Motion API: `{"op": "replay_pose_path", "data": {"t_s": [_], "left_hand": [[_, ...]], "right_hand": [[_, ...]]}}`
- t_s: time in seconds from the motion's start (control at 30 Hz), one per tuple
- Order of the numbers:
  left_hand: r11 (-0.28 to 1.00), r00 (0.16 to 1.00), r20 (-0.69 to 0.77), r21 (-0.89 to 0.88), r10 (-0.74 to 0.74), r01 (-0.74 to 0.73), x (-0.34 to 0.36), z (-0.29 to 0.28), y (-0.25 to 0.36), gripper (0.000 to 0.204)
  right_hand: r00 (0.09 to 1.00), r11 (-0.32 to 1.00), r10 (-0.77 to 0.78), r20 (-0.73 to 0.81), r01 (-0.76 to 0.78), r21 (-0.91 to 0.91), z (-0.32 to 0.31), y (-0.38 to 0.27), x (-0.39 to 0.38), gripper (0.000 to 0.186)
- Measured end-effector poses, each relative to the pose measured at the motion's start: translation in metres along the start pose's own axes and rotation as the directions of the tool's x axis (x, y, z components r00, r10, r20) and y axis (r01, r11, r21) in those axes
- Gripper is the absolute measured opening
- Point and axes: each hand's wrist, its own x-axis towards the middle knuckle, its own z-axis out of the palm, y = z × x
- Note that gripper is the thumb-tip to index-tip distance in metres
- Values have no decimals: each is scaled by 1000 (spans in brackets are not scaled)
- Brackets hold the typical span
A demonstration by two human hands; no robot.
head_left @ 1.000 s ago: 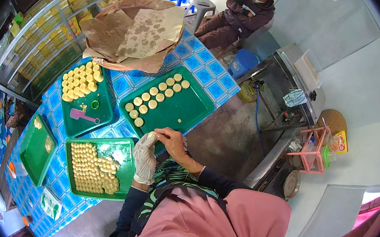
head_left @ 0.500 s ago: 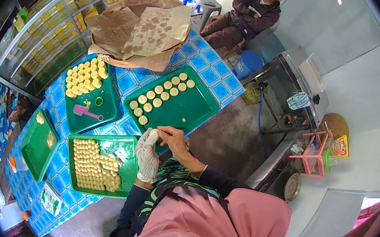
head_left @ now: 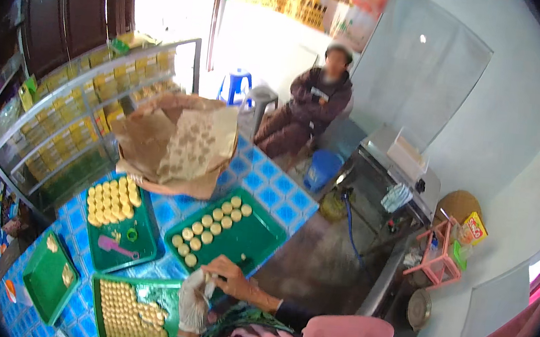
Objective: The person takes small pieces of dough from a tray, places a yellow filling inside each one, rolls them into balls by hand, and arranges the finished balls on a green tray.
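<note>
My left hand [head_left: 194, 302], in a whitish glove, is closed around a small pale piece of dough [head_left: 209, 279], mostly hidden by the fingers. Bare and bent, the fingers of my right hand [head_left: 236, 279] pinch at the same piece from the right. Just beyond both hands lies a green tray [head_left: 263, 236] with rows of round, pale yellow dough pieces [head_left: 216, 228] and a small crumb. Beside my left hand, another green tray [head_left: 98, 302] is filled with many small dough balls [head_left: 129, 315].
A third green tray [head_left: 149, 238] holds thick dough rounds, a pink scraper [head_left: 118, 247] and a green ring cutter [head_left: 132, 235]. At far left sits a tray [head_left: 46, 290] with dough scraps. A paper-lined basket [head_left: 174, 145] stands behind. Across the room a person [head_left: 316, 101] sits, arms folded.
My view has tilted up, so the table and trays sit lower in the picture and more of the room shows. Both hands stay together at the dough piece.
</note>
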Motion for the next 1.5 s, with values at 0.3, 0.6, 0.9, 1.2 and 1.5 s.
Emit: {"op": "replay_pose_path", "data": {"t_s": [0.3, 0.6, 0.9, 1.2, 1.5], "left_hand": [[999, 994, 103, 6, 47, -48, -2, -10, -6, 31], [997, 996, -76, -67, -48, 43, -6, -6, -15, 41], [998, 997, 54, 16, 55, -56, -5, 5, -9, 32], [921, 996, 93, -387, -2, 38, 0, 27, 15, 40], [989, 995, 28, -116, 95, -91, -6, 25, 10, 42]], "right_hand": [[975, 960, 222, -25, -214, 180, 7, 3, -22, 43], [806, 701, 574, 147, -576, 421, 7, 1, -34, 23], [712, 448, 682, 165, -586, 675, -3, 3, -16, 17], [696, 344, 715, 63, -429, 836, 0, -31, 0, 26], [997, 967, 6, -81, -26, -255, -17, -21, 5, 23]]}}
